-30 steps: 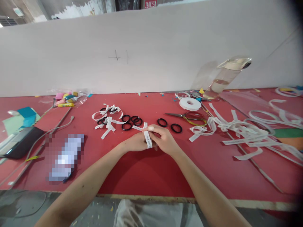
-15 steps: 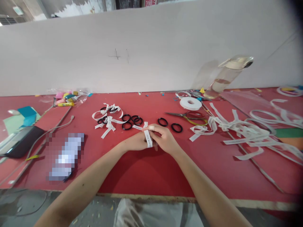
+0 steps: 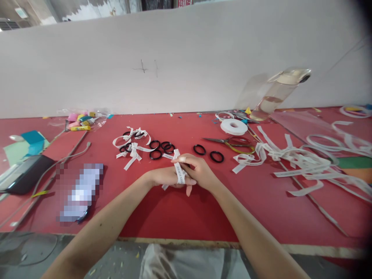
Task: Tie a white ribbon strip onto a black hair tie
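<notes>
A printed white ribbon [image 3: 179, 173] lies across the fingers of my left hand [image 3: 167, 176], with a short end showing below them. My right hand [image 3: 199, 170] is beside it, its fingers closed on the ribbon near its upper end. Both hands touch over the middle of the table. Just beyond them lie several black rings [image 3: 167, 147], and two more, one of them a black ring [image 3: 216, 156], sit to the right. Black rings with white ribbon bows [image 3: 135, 150] are grouped at the left. Part of the ribbon is hidden by my fingers.
Scissors [image 3: 229, 143] and a ribbon roll [image 3: 234, 126] lie right of centre. Loose white ribbons [image 3: 296, 162] spread at the right, near a leaning bottle [image 3: 271, 99]. A blurred-out phone [image 3: 83, 192], a dark case [image 3: 29, 174] and a cable [image 3: 62, 159] lie left on the red table [image 3: 174, 221].
My left hand has turned slightly, and more of its fingers show below the ribbon. The ribbon's upper end has shifted a little left, and a lower end now shows under my left hand.
</notes>
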Demonstrator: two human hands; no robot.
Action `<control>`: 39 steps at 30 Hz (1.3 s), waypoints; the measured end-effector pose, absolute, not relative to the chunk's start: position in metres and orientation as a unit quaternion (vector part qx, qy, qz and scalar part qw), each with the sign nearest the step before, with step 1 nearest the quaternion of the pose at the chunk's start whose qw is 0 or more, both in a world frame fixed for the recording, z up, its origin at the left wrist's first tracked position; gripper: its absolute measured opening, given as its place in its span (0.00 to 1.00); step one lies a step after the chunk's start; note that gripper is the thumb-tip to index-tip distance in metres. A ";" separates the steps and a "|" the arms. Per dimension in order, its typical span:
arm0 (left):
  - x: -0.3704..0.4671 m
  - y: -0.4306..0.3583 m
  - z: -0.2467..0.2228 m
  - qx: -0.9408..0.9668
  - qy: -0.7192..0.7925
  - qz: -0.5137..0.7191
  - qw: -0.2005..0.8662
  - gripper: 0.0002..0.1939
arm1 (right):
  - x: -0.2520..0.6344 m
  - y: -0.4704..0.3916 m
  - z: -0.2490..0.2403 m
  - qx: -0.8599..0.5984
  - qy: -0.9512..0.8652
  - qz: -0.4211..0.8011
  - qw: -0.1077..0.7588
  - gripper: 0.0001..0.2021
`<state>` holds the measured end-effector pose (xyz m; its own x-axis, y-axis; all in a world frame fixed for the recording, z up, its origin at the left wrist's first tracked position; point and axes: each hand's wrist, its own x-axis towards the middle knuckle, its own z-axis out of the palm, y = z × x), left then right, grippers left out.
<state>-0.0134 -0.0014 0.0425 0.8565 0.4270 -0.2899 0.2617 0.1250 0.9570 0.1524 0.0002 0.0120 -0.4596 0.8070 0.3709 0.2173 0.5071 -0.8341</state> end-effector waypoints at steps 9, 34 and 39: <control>-0.016 0.001 0.036 0.654 0.243 0.055 0.714 0.26 | 0.154 0.004 0.005 -0.328 -0.792 0.353 0.376 0.14; -0.013 0.003 0.033 0.538 0.287 0.130 0.782 0.26 | 0.156 0.004 0.005 -0.277 -0.835 0.297 0.372 0.09; -0.012 0.003 0.032 0.513 0.297 0.128 0.795 0.26 | 0.156 0.004 0.003 -0.281 -0.836 0.293 0.370 0.10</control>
<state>-0.0121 0.0026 0.0323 0.7906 0.5089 -0.3404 0.1009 0.4401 0.8922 0.1563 0.0040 0.0033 -0.5684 0.6864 0.4536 0.2528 0.6704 -0.6976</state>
